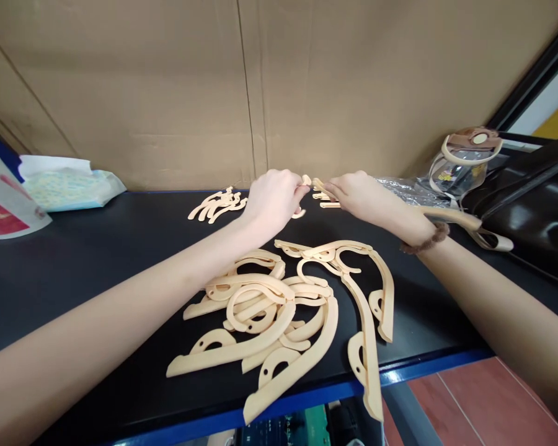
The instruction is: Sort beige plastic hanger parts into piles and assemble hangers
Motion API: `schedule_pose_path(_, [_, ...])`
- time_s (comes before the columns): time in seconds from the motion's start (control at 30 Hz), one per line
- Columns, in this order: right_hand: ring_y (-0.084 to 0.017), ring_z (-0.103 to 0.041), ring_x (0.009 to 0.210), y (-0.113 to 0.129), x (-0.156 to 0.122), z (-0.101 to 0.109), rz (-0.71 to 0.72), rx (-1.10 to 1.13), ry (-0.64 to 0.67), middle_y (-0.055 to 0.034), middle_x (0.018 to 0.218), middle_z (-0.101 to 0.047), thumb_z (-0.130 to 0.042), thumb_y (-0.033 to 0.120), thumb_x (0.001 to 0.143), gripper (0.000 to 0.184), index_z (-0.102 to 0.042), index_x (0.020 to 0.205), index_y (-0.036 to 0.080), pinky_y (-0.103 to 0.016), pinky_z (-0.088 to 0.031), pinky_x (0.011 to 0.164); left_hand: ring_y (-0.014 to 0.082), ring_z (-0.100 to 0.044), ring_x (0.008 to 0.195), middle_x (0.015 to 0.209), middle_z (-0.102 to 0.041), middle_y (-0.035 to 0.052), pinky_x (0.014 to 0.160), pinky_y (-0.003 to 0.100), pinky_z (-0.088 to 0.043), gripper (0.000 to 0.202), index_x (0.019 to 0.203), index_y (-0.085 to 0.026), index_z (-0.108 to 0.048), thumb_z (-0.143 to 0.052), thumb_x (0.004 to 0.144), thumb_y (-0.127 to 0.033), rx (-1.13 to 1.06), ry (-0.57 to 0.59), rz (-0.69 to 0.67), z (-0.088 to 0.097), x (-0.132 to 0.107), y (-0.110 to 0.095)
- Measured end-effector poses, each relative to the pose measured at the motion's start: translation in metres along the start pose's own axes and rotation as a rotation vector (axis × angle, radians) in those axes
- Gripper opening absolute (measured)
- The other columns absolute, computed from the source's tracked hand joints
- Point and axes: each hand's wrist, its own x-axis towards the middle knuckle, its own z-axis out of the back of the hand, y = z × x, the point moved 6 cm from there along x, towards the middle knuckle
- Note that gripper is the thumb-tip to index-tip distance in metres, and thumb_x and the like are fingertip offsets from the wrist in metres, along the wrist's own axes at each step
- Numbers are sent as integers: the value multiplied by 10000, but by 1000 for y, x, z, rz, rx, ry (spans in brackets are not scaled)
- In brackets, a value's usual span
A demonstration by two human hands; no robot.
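Head view: left hand [276, 197] pinches small beige piece [306, 179]; right hand [359, 193] grips slim beige piece [323, 187] just beside it, above far part of black table [121, 238]; beige hangers [284, 317] heaped nearer.

Beige hangers [281, 325] heaped, overlapping; curved pieces [221, 204] bunched beyond; small parts [306, 180] held.

1. The left hand [274, 195] was bare, and so was the left forearm [144, 303], smooth and slender, broadening towards the edge of view.
2. The right hand [360, 195] was bare too, with a right forearm [488, 297] of the same slim, tapering shape.
3. A brown band [425, 240] circled the right wrist; it looked soft and fuzzy, like a hair tie, with a thick, rounded, slightly uneven outline.
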Motion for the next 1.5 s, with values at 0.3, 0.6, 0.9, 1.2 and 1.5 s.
schedule_pose_path(0.3, [-151, -524, 568, -56, 2, 15, -368, 352, -304, -25, 623, -597, -345, 247, 961, 285, -608, 870, 185, -309, -416, 620, 177, -634, 593, 902, -736, 111, 623, 300, -482, 558, 1044, -135, -712, -381, 930, -569, -207, 195, 153, -30, 27, 67])
schedule_pose_path(0.6, [-164, -564, 809, 1, -12, 59, -105, 407, -622, -90, 990, -608, -550, 303, 920, 144, -620, 1001, 206, -311, -469, 738, 306, -361, 1376, 1406, -489, 203, 1143, 446, -217, 582, 1349, -83, -507, -262, 992, -471, -224, -70, 203, -3, -1, 71])
schedule_pose_path(0.9, [-150, -595, 742, 48, -46, 79, 46, 435, -915, -42, 898, -583, -445, 377, 975, 142, -434, 997, 236, -311, -486, 738, 262, -578, 1209, 1359, -588, 134, 964, 372, -481, 597, 1249, -189, -570, -332, 935, -638, -1037, 112, 372, -1, -41, 41])
schedule_pose_path(1.2, [-183, -636, 813, 54, -30, 52, -45, 245, -440, -45, 915, -647, -453, 296, 907, 127, -534, 970, 221, -319, -455, 720, 111, -687, 884, 1063, -741, 56, 798, 189, -559, 328, 1082, -198, -700, -454, 953, -374, -1532, 35, 554, 12, -45, 71])
schedule_pose_path(1.5, [-171, -595, 750, 49, -13, 9, 150, 149, -114, -47, 929, -669, -429, 374, 978, 266, -569, 1106, 188, -277, -378, 668, 94, -708, 825, 1109, -742, 44, 701, 138, -562, 167, 978, -231, -769, -646, 888, -300, -1311, 164, 480, 7, -46, 79])
